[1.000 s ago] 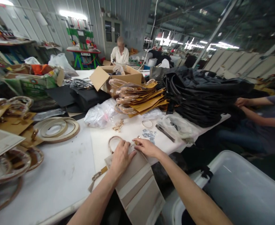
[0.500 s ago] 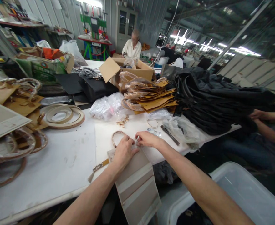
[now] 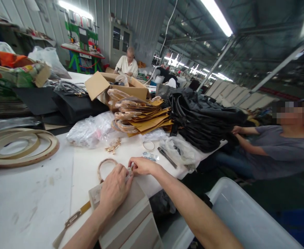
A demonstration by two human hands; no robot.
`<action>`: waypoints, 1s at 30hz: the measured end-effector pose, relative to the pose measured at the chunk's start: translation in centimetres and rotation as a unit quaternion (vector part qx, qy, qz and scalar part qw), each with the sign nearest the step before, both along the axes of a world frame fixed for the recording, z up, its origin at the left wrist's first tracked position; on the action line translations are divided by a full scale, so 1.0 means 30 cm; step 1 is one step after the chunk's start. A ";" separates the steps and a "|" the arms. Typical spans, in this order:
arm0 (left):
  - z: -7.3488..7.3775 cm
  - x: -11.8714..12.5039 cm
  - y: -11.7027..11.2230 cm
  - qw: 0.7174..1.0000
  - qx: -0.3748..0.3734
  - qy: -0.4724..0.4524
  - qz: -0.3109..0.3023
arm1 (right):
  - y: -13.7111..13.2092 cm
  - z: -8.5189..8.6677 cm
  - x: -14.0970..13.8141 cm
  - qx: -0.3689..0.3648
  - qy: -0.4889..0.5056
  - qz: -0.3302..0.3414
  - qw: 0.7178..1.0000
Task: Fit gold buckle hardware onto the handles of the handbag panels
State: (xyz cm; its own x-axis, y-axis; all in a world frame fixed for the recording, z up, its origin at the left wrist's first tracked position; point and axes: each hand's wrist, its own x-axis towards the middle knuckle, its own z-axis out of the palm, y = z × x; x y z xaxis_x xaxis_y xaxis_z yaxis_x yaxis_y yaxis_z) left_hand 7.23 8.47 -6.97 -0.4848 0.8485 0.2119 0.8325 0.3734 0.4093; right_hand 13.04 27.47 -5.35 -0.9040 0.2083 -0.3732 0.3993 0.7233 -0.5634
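Observation:
My left hand (image 3: pixel 114 188) lies on top of a beige and white striped bag (image 3: pixel 131 221) at the near edge of the white table (image 3: pixel 37 193), its fingers curled down over the bag's upper edge. My right hand (image 3: pixel 141 165) meets it there, fingertips pinched on something small and pale at that edge. The bag's round wrapped handle (image 3: pixel 103 164) pokes out beyond my left hand. A tan strap with a metal clasp (image 3: pixel 74 218) trails from the bag to the left.
Gold metal fittings (image 3: pixel 112 148), a plastic bag (image 3: pixel 89 129), a stack of tan bags (image 3: pixel 144 117) and a heap of black bags (image 3: pixel 206 121) lie ahead. Round hoops (image 3: pixel 19 147) sit left. A seated person (image 3: pixel 278 148) works at right; another (image 3: pixel 127 64) sits far back. A grey bin (image 3: pixel 245 214) stands below right.
The view has swung to the right and my hands have shifted left in it. Both hands stay on the bag's upper edge with the same hold.

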 end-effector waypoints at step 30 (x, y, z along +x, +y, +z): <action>-0.021 0.028 -0.003 0.997 -0.016 0.079 0.014 | 0.222 -0.053 0.188 0.184 0.147 -0.154 0.959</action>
State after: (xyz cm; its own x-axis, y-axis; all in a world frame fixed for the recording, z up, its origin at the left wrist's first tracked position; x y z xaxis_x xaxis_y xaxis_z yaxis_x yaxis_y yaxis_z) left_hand 8.07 8.39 -7.62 -0.4718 0.8423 0.2607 0.8742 0.4085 0.2624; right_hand 18.68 34.11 -6.95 -0.8333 0.5514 0.0397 0.4886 0.7682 -0.4136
